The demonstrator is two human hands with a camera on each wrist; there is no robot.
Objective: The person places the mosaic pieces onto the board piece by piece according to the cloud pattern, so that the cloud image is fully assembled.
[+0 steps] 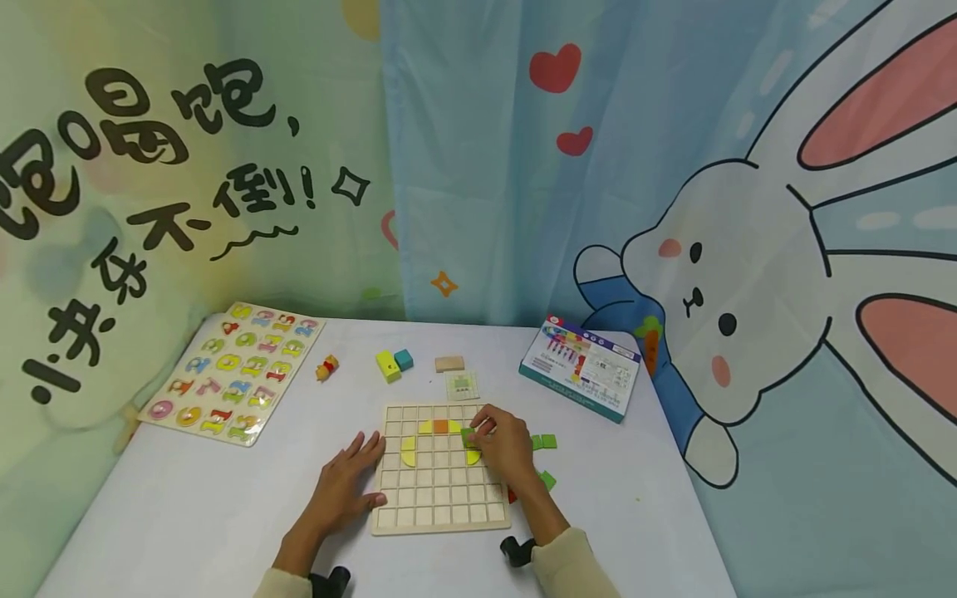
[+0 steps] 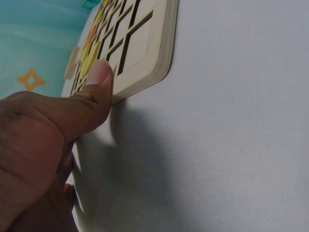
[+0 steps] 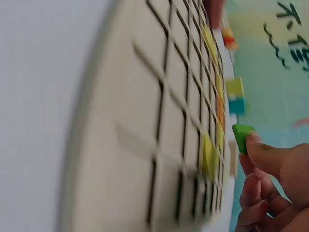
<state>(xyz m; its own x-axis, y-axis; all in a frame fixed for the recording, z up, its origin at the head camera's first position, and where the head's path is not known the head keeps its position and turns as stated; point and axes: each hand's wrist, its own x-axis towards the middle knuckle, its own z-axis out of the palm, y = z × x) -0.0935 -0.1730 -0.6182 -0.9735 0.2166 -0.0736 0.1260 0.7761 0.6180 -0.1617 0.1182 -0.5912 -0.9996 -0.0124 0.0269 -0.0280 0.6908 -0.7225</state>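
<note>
A wooden grid board (image 1: 441, 496) lies flat on the white table. Set in its cells are yellow pieces (image 1: 408, 451), some with rounded edges, and an orange square (image 1: 440, 426) in the upper middle. My left hand (image 1: 340, 486) rests at the board's left edge with fingers spread; its thumb (image 2: 99, 72) lies on the rim. Over the board's upper right part, my right hand (image 1: 508, 448) pinches a small green tile (image 3: 242, 135) between thumb and fingertips. The tile is held above the board, near the right-hand yellow piece (image 3: 209, 157).
Loose green tiles (image 1: 549, 441) and a partly hidden red piece (image 1: 512, 496) lie right of the board. Behind it are a patterned card (image 1: 462, 384), a wooden block (image 1: 449, 363), yellow (image 1: 388, 366) and teal blocks (image 1: 404, 360), and a small figure (image 1: 326, 368). A box (image 1: 581, 365) and picture board (image 1: 232, 374) flank them.
</note>
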